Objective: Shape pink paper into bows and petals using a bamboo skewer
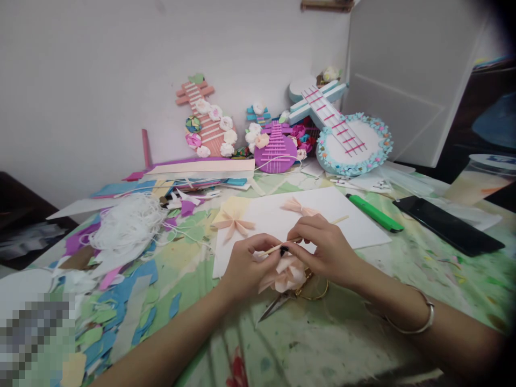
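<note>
My left hand (pixel 249 263) and my right hand (pixel 324 244) meet over the middle of the table, fingers pinched together. Between them they hold a thin wooden stick (pixel 341 219), slanting up to the right. Just below the fingertips is a pale peach paper flower (pixel 288 277), its petals gathered; how it joins the stick is hidden. A small black spot shows at the right fingertips, too small to name. Under the flower lie gold-handled scissors (pixel 276 306), blades pointing left. Two more peach paper pieces, one spread (pixel 234 224) and one bunched (pixel 298 205), rest beyond my hands on white paper (pixel 270 215).
Left of my hands are tangled white string (pixel 127 228) and coloured paper scraps (pixel 133 306). On the right lie a green cutter (pixel 374 213), a black phone (pixel 447 224) and a plastic tub (pixel 479 180). Decorated paper instruments (pixel 355 142) lean along the back wall.
</note>
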The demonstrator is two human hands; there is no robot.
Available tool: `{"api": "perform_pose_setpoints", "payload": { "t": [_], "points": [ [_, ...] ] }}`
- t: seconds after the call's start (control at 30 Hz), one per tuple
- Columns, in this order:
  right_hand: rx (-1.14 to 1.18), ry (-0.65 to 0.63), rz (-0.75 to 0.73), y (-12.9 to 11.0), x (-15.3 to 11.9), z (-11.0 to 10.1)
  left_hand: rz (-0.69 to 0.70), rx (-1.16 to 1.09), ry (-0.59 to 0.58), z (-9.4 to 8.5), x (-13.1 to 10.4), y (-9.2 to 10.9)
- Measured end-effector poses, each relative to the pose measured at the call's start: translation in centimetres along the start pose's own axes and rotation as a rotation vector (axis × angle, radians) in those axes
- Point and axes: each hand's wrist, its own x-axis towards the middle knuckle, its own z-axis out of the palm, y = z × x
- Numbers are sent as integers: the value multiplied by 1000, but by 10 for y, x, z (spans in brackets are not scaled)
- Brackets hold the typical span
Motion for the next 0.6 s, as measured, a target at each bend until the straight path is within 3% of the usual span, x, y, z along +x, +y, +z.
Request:
{"api": "perform_pose_setpoints", "payload": {
  "t": [0.3,0.6],
  "points": [
    [-39,-8,19,1,-1,0,26,13,-26,0,1,-1],
    [-75,90,-25,3,0,1,144,102,-13,1,2,-6]
  ]
}}
